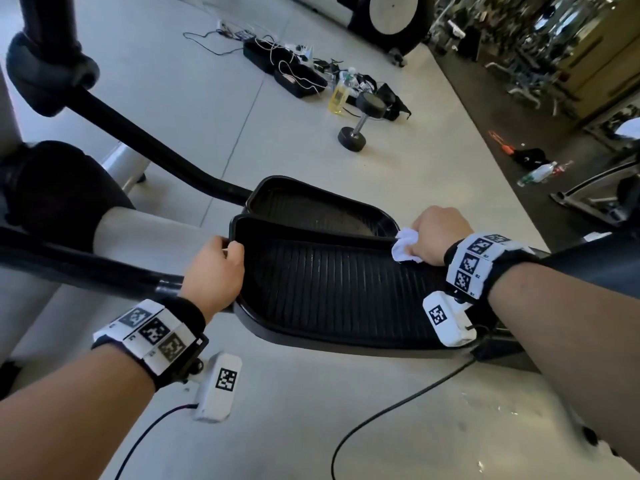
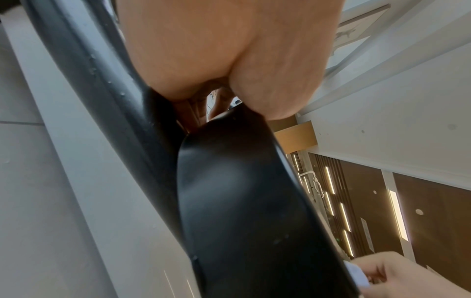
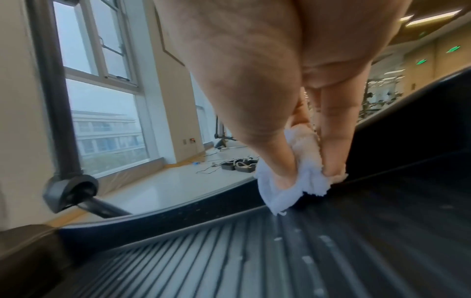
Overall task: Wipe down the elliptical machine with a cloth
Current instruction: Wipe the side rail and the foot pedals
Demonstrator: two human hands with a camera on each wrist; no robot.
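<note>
The elliptical's near black ribbed foot pedal [image 1: 332, 289] fills the middle of the head view, with the second pedal [image 1: 311, 206] just behind it. My left hand [image 1: 213, 271] grips the near pedal's left front rim, fingers curled over its edge; the left wrist view shows the pedal's smooth underside [image 2: 242, 201]. My right hand [image 1: 438, 237] holds a bunched white cloth [image 1: 405, 245] and presses it on the pedal's far right rim. In the right wrist view the cloth [image 3: 293, 185] is pinched between thumb and fingers against the ribbed surface [image 3: 229, 252].
Black crank arms [image 1: 149, 143] run from the pedals up to the left. On the floor beyond lie a dumbbell [image 1: 360, 119], a yellow bottle [image 1: 339, 95], black trays with cables [image 1: 294, 74] and a plastic bottle [image 1: 540, 173]. Wrist-camera cables [image 1: 398, 407] trail below my arms.
</note>
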